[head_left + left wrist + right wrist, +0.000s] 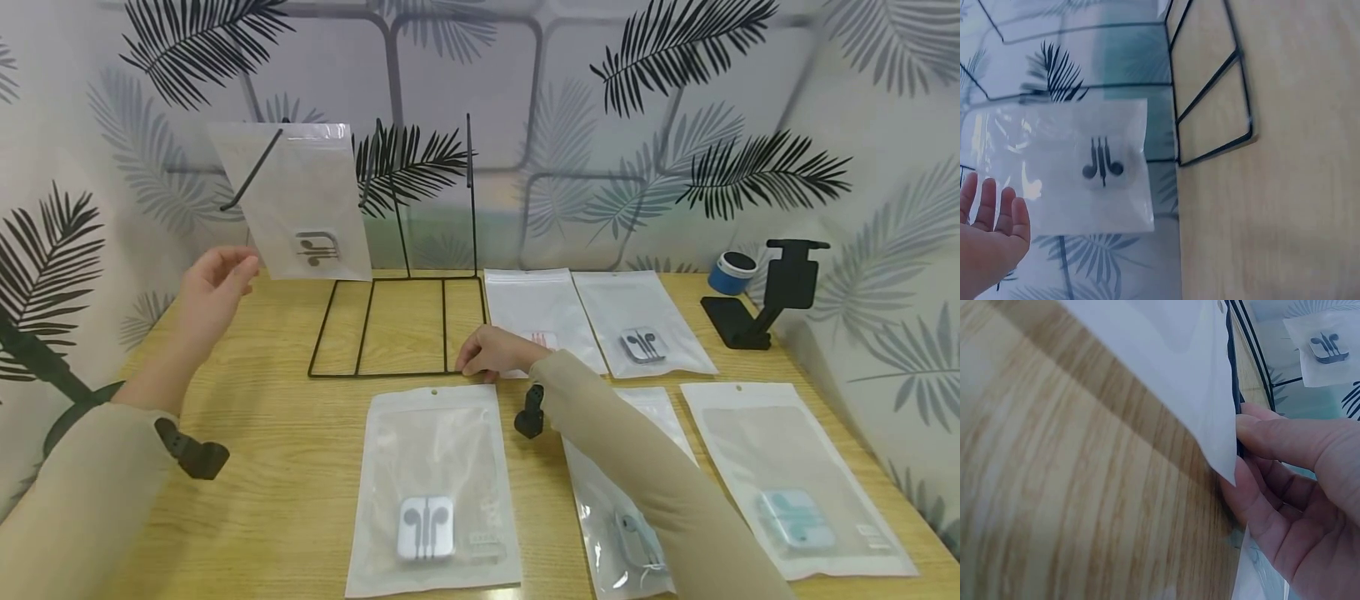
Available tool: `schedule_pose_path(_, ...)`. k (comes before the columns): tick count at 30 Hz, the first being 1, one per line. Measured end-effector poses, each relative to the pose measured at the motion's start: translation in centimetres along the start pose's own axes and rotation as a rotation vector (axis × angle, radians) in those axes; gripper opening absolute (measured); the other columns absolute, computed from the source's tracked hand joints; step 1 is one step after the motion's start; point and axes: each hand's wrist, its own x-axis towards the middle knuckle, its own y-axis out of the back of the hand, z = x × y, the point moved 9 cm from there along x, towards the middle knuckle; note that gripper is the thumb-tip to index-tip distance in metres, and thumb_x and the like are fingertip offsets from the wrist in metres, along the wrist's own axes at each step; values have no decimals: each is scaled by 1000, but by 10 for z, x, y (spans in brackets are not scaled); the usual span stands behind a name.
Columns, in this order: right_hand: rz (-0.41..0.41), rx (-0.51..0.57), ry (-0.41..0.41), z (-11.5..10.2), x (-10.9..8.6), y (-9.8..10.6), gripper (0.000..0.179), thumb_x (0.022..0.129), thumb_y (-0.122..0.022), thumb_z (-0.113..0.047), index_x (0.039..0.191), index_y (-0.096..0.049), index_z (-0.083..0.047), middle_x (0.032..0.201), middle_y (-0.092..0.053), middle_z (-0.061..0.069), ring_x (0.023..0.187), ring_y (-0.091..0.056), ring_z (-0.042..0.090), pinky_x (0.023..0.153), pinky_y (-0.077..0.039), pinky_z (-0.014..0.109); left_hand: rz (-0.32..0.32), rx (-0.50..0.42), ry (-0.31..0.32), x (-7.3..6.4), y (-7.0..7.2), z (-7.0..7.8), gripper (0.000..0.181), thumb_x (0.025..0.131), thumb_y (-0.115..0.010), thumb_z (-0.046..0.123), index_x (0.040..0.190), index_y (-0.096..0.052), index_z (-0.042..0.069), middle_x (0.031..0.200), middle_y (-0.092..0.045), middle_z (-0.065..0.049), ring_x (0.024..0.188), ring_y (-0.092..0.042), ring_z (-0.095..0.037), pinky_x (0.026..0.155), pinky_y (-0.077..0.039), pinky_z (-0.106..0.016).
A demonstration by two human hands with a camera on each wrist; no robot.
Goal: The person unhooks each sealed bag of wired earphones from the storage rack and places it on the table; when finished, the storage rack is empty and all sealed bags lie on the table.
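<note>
A black wire display rack [408, 375] stands on the table, its base flat on the wood. From a hook [255, 167] at its upper left hangs a clear plastic bag [300, 192] with white wired earphones [1102, 164] in a small case, tilted slightly. My left hand [217, 292] is raised beside the bag's lower left edge, fingers loosely bent and holding nothing. At the front right corner of the base, my right hand [498, 352] pinches the black wire between thumb and fingers. In the right wrist view, a white bag corner [1225, 469] overlaps the fingers [1254, 494].
An earphone bag [431, 467] lies before the rack. More bags lie to the right: one by the rack [532, 292], one behind [637, 317], one partly under my right sleeve [600, 467], one at front right [780, 450]. A blue tub [731, 273] and black phone stand [787, 287] are at back right.
</note>
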Motion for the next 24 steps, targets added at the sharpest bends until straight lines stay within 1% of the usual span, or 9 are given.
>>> schedule_pose_path(4,3,-9,2,-1,-2,2,11,87,-62,-1,91,-71,-4,84,-65,4,70,-57,15,57,-53,29,91,38,55,25,12,-3,21,96,-47,31,113,-52,19,109,-47,10,103,-47,-10,86,-39,-23)
schedule_pose_path(7,4,-14,5,-2,-5,2,11,87,-61,-1,92,-71,-4,84,-65,4,68,-56,15,57,-53,29,123,40,98,41,16,-7,35,96,-46,34,124,-44,14,124,-41,2,115,-41,-15,93,-36,-28)
schedule_pose_path(9,4,-16,6,-2,-6,2,11,88,-61,-1,92,-71,-4,84,-65,4,68,-56,15,57,-53,28,128,17,131,51,16,-10,45,95,-46,34,132,-36,12,133,-35,-2,120,-37,-16,95,-34,-27)
schedule_pose_path(12,5,-16,8,-2,-6,2,12,88,-61,-1,93,-71,-4,85,-65,4,69,-57,15,58,-53,28,104,11,184,64,15,-13,61,94,-46,36,144,-20,11,146,-20,-5,129,-26,-15,102,-28,-25)
schedule_pose_path(15,7,-12,11,-3,-5,1,12,88,-61,-1,94,-71,-3,85,-65,4,70,-58,15,58,-54,29,74,32,229,74,15,-13,75,93,-47,39,149,-1,16,153,-2,-3,137,-11,-18,108,-19,-30)
schedule_pose_path(17,8,-6,14,-3,-5,1,12,88,-61,-1,93,-71,-3,85,-65,4,70,-58,15,57,-54,29,56,54,252,79,15,-11,83,92,-47,42,148,10,19,153,7,-1,138,-2,-19,110,-13,-34)
schedule_pose_path(19,11,1,13,-3,-5,2,11,87,-61,-1,92,-71,-4,85,-65,4,70,-58,16,57,-54,30,35,70,260,82,14,-8,90,91,-48,44,145,19,21,153,13,1,138,3,-19,110,-8,-36)
schedule_pose_path(21,11,10,12,-2,-5,2,11,87,-62,-1,92,-71,-4,85,-65,4,71,-58,16,57,-54,30,-6,73,268,84,10,-6,93,91,-48,46,142,26,22,151,19,2,137,8,-18,110,-3,-37)
schedule_pose_path(24,7,15,13,0,-4,1,11,87,-62,-1,93,-71,-4,86,-65,3,73,-59,16,58,-54,29,-75,69,269,83,3,-4,96,91,-47,49,138,33,23,149,22,1,136,13,-18,109,4,-39)
